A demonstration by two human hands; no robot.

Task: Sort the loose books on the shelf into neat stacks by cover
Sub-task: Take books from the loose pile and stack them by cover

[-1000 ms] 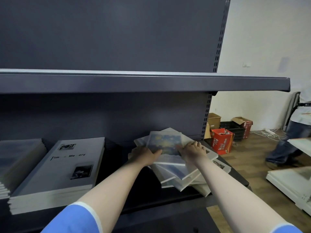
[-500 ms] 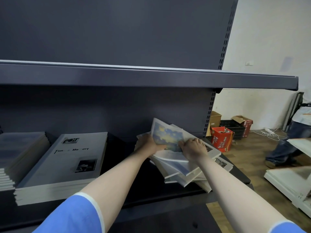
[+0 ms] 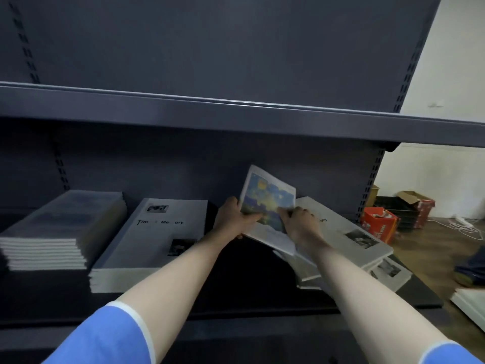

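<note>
Head cam: a thin white-bordered book with a blue-and-yellow painted cover (image 3: 266,203) is gripped by both hands, left hand (image 3: 237,219) and right hand (image 3: 299,223) curled round its lower edge, tilted up above the messy pile of grey-white books (image 3: 351,240) on the dark metal shelf (image 3: 262,292). 2 neat stacks are sat further left.

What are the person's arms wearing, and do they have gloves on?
No gloves: the left hand and right hand are bare, as are both forearms. Each arm has a short blue sleeve with a white band at its edge. No watch or rings show.
</note>
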